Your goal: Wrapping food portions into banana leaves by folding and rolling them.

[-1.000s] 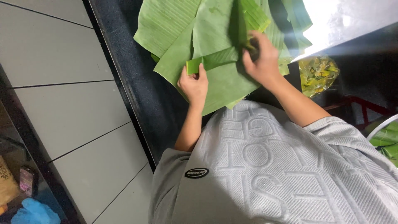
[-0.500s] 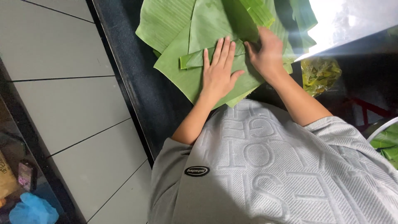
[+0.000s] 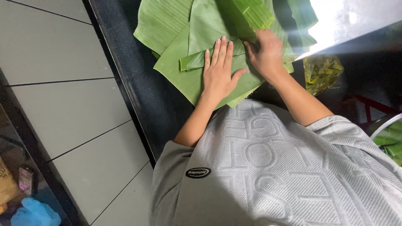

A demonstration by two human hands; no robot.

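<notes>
The left hand (image 3: 219, 73) lies flat, palm down, fingers straight and slightly spread, on a narrow folded strip of green banana leaf (image 3: 197, 60). The strip's long axis runs roughly across the view, tilting a little upward toward the right; its free end points left, sticking out just beyond the fingertips. The right hand (image 3: 266, 52) rests at the strip's other end with fingers curled down onto the leaf; whether they pinch it I cannot tell. The strip lies on top of a broad green banana leaf sheet (image 3: 184, 81), one of several overlapping sheets spread on a dark speckled stone counter (image 3: 134, 79). A clear plastic bag of green leaf scraps (image 3: 322, 71) sits to the right, apart from the hands. Grey floor tiles (image 3: 54, 104) lie to the left.
</notes>
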